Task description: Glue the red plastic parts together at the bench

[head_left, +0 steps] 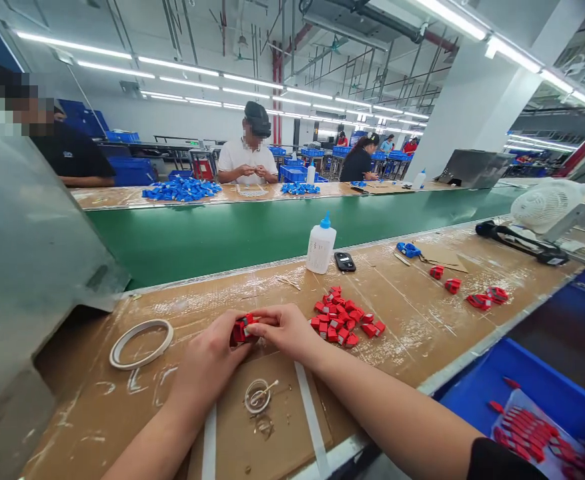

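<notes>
A small red plastic part (242,329) with a dark inside is held between both hands, just above the table. My left hand (208,347) is closed around its left side. From the right, my right hand (283,328) pinches it with thumb and fingertips, which cover some of it. Close by on the right lies a pile of similar red parts (339,317). Under my wrists a cardboard sheet (287,427) bears white tape strips, and a small round dish (257,397) on it has a cotton swab (271,386) lying across.
A roll of white tape (141,344) lies left, near a metal housing (47,233). Beyond my hands stand a white bottle (321,247) and a black device (345,261). A green conveyor (222,230) separates me from other workers. A blue bin (537,373) holds red parts, lower right.
</notes>
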`<state>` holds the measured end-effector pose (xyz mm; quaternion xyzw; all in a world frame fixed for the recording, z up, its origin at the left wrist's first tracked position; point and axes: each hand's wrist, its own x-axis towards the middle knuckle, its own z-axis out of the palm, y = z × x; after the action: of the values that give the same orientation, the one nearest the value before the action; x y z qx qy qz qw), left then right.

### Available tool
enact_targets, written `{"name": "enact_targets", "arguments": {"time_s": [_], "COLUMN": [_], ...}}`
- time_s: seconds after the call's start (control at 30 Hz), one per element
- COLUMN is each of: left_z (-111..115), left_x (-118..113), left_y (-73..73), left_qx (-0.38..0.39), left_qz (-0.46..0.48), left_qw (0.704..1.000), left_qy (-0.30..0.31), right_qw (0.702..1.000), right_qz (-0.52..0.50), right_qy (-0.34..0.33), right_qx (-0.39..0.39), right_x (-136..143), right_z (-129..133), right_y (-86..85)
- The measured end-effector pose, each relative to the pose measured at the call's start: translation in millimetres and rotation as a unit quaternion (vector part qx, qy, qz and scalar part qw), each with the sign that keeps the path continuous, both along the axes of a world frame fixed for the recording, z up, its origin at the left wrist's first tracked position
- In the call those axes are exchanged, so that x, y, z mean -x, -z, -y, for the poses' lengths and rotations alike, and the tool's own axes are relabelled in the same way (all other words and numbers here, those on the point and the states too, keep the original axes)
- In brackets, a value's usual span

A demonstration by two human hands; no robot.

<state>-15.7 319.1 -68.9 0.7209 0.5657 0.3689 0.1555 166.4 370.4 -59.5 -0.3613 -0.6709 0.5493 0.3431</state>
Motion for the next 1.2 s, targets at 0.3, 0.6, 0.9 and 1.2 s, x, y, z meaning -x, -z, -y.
{"name": "enact_targets", "arguments": {"time_s": [0.3,0.6,0.9,1.2], "left_z": [-5.7,-9.3,1.8,10.2], "left_x": [1.2,-2.4,-0.2,-0.4], "left_y": [8.0,7.4,6.0,3.4], "left_qx": [0.079,0.088,0.057,0.028], "left_qz": [0.247,0.438,0.460,0.431], "left_qw": [0.963,0.891,0.880,0.896], "left_qy": [0.073,0.075,0.102,0.101], "right_qw": [0.999,0.986,0.979,0.981], "right_qz": [-0.027,-0.099,-0.025,-0.061], "right_qy": [0.021,-0.136,-0.147,-0.154], "right_qx": [-0.019,-0.015,-0.141,-0.105], "right_x": [-2.6,-1.5,-7.4,-6.8], "right_z": [-10.5,-8.7,1.2,8.5], "right_y": [-2.4,-1.1,-15.0,-19.3]}}
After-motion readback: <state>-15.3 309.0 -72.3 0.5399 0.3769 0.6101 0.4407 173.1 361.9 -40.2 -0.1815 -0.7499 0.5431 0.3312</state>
